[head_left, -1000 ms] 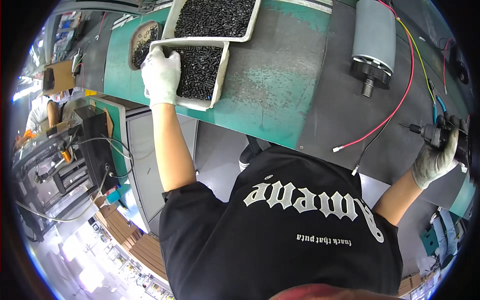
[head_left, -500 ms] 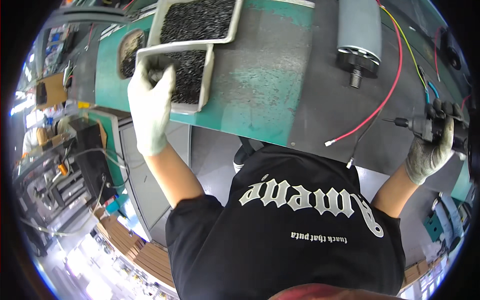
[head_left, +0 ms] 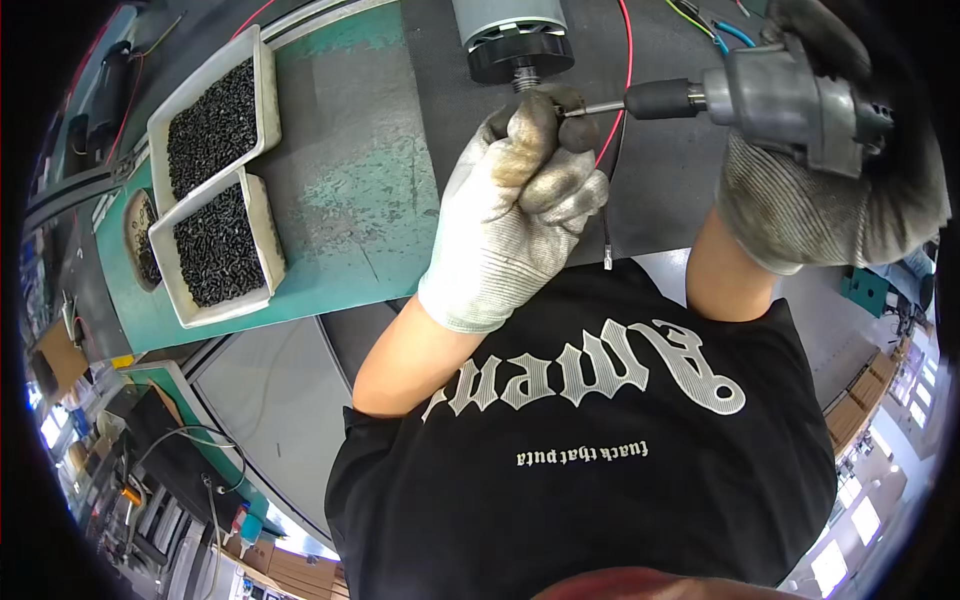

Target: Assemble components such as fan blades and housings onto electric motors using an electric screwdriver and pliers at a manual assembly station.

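Power screwdriver (head_left: 770,95), grey metal head with black nose, is at upper right, raised over the desk (head_left: 345,215). Long axis runs nearly level across the view; thin bit (head_left: 603,107) points left, toward the other hand, body trails off to the right into shadow. Right hand (head_left: 840,195), gloved, is wrapped around the screwdriver body, fingers closed in a full grip; far end of the tool too dark to make out.

Left hand (head_left: 525,200), also gloved, is curled shut, thumb and forefinger together right at the bit's tip. Can't tell if a small part sits between them. Glove fingertips look dirty.

Just beyond the left hand: grey cylindrical motor (head_left: 508,18) with black end collar, threaded shaft (head_left: 525,75) pointing down toward the person. Red wire (head_left: 628,45) passes behind the bit; black wire (head_left: 607,225) ends in a metal connector near the desk's front edge. Blue wire (head_left: 735,34) and yellow-green wire (head_left: 688,16) near the top.

On the left, well apart from the hands: two pale bins, near bin (head_left: 272,245) and far bin (head_left: 266,90), one behind the other, both filled with small black parts. Small rounded tray (head_left: 132,228) just left of the near bin.
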Action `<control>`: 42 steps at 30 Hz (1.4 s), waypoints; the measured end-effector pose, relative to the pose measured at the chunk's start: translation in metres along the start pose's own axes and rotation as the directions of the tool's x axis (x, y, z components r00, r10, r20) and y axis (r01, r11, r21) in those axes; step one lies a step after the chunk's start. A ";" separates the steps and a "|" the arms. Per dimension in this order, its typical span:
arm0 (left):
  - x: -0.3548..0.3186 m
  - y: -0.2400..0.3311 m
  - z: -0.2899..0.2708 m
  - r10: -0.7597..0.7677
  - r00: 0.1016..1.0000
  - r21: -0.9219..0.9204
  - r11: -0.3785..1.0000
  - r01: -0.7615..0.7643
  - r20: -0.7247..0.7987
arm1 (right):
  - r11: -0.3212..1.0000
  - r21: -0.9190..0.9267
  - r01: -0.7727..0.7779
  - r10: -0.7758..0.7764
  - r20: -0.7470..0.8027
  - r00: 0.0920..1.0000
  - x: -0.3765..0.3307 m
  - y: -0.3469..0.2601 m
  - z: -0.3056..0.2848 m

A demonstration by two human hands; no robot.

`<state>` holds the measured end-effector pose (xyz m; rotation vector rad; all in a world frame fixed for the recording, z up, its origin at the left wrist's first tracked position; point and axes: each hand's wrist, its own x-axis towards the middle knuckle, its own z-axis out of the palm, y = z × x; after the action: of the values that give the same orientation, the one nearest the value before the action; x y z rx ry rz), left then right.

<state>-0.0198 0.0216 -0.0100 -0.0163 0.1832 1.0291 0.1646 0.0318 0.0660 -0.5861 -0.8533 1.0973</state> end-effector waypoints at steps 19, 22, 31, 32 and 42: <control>-0.001 -0.012 -0.037 -0.044 0.981 0.025 0.998 0.049 -0.188 | 0.972 -0.231 -0.035 -0.040 -0.312 0.949 -0.010 0.053 0.042; 0.001 -0.006 -0.034 -0.145 0.939 0.044 0.985 0.167 -0.311 | 0.949 -0.303 0.084 -0.140 -0.168 0.976 0.002 0.051 0.036; 0.022 0.011 -0.053 0.008 0.978 0.172 0.985 0.028 -0.207 | 0.852 -0.440 0.283 -0.296 0.040 0.954 0.031 0.069 0.023; 0.025 0.010 -0.047 0.042 0.968 0.291 0.956 0.033 -0.249 | 0.886 -0.370 0.279 -0.297 0.008 0.955 0.034 0.077 0.035; 0.032 0.006 -0.033 0.283 0.913 0.770 0.637 0.050 -0.294 | 0.766 -0.627 0.143 -0.190 -0.009 0.982 0.012 0.070 0.061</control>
<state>-0.0135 0.0488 -0.0468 0.5894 1.0090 1.0014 0.0799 0.0683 0.0497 -1.0749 -1.1921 0.6022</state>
